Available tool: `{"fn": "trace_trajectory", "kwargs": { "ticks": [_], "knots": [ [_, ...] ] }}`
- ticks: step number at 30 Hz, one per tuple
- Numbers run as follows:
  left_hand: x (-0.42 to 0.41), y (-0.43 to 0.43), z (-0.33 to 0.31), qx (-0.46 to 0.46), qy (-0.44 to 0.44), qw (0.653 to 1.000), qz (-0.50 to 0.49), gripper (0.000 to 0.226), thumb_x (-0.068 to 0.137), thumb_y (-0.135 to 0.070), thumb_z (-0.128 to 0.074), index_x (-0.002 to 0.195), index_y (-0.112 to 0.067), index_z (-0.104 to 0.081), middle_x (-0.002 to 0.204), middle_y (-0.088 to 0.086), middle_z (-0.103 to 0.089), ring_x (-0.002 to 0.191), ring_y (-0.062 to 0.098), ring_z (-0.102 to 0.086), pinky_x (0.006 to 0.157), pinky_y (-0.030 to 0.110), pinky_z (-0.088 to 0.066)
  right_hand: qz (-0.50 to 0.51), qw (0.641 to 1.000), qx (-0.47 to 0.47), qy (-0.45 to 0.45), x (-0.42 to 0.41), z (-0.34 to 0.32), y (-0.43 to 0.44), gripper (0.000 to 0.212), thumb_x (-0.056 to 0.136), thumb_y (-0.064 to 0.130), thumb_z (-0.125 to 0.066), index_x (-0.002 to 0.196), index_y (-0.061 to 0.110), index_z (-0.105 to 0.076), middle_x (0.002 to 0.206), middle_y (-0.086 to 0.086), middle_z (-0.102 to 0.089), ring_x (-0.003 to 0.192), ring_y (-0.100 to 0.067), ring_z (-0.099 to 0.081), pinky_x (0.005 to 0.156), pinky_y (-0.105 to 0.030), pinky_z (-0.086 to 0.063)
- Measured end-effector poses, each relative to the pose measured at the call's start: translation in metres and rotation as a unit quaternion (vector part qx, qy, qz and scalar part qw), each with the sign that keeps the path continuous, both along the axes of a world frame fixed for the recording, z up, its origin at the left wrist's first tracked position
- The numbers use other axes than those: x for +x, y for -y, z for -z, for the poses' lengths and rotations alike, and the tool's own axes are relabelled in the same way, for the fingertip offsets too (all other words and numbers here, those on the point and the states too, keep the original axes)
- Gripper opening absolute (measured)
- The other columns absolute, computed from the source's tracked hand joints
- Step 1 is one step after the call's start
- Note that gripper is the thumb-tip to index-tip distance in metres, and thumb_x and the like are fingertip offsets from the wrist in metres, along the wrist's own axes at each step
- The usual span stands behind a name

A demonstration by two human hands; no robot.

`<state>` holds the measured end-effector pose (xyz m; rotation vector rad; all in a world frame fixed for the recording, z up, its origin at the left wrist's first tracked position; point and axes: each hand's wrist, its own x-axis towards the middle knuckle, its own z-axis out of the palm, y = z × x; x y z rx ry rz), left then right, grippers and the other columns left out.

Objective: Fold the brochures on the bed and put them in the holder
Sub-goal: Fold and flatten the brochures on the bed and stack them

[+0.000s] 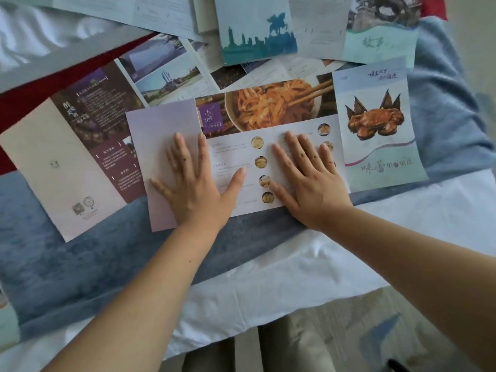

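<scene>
brochure: wide sheet (233, 154) lying flat on the bed (295, 277), over the blue runner (80, 264), directly in front of the person
brochure look: left flap (158, 146) folded over, plain lavender back showing; the rest is open, with a noodle photo (273, 108) and chopsticks along the top and a white panel with text lines below
brochure detail: column of round food photos (260, 161) down the white panel, more partly hidden by the right hand
left hand: (193, 183) palm down on the lavender flap, thumb reaching onto the white panel
left grip: released, fingers straight and spread, pressing flat
right hand: (314, 181) palm down on the white panel
right grip: released, fingers straight, pressing flat, nothing held
writing on brochure: purple tag (210, 118) by the noodle bowl, starts with 小, the rest too blurred
crab sheet: (375, 124) at the brochure's right edge; cannot tell whether it is the same sheet or a separate one
crab sheet writing: large 味香 at the bottom, the rest unreadable
maroon brochure: (88, 135) unfolded to the left, partly under the flap; QR code (77, 209) on its cream panel
skyline brochure: (257, 30) teal, horse-rider silhouette, at the far side among other loose sheets
</scene>
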<state>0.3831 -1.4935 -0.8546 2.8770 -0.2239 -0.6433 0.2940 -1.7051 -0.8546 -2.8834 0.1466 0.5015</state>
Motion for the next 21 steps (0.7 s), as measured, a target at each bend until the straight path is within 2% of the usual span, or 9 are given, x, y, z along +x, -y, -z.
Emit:
{"fn": "trace_trajectory", "kwargs": {
  "ticks": [6, 13, 18, 21],
  "knots": [
    [-0.002, -0.004, -0.001, -0.030, 0.020, 0.997, -0.066, 0.109, 0.082, -0.093, -0.027, 0.159, -0.031, 0.018, 0.169, 0.013, 0.020, 0.157, 0.033, 0.013, 0.122, 0.068, 0.000, 0.000, 1.000, 0.015, 0.001, 0.000, -0.001, 0.000, 0.070, 0.103, 0.066, -0.014, 0.161, 0.034, 0.009, 0.169, 0.004, 0.015, 0.155, -0.020, 0.016, 0.125, -0.048, 0.007],
    [-0.002, -0.046, -0.006, 0.025, 0.019, 0.995, -0.091, 0.116, 0.072, -0.100, -0.026, 0.158, -0.037, 0.019, 0.169, 0.013, 0.019, 0.155, 0.038, 0.017, 0.117, 0.070, 0.005, -0.054, 0.998, 0.031, -0.010, 0.015, -0.008, -0.031, 0.071, 0.102, 0.066, -0.012, 0.162, 0.032, 0.005, 0.170, 0.003, 0.012, 0.156, -0.021, 0.014, 0.126, -0.048, 0.006],
    [-0.005, -0.112, -0.012, 0.069, 0.020, 0.991, -0.113, 0.114, 0.077, -0.093, -0.032, 0.163, -0.027, 0.003, 0.170, 0.014, 0.012, 0.155, 0.042, 0.010, 0.119, 0.073, -0.002, -0.102, 0.993, 0.061, -0.024, 0.031, -0.007, -0.082, 0.072, 0.102, 0.066, -0.011, 0.162, 0.031, 0.007, 0.169, 0.000, 0.016, 0.155, -0.022, 0.018, 0.126, -0.044, 0.006],
    [-0.010, -0.150, -0.014, 0.076, 0.040, 0.988, -0.126, 0.111, 0.079, -0.092, -0.035, 0.163, -0.027, -0.003, 0.168, 0.021, 0.016, 0.154, 0.047, 0.007, 0.120, 0.072, -0.004, -0.121, 0.990, 0.071, -0.029, 0.036, -0.007, -0.116, 0.072, 0.102, 0.065, -0.013, 0.162, 0.031, 0.006, 0.169, -0.001, 0.016, 0.155, -0.023, 0.018, 0.124, -0.040, 0.010]
  ]
}}
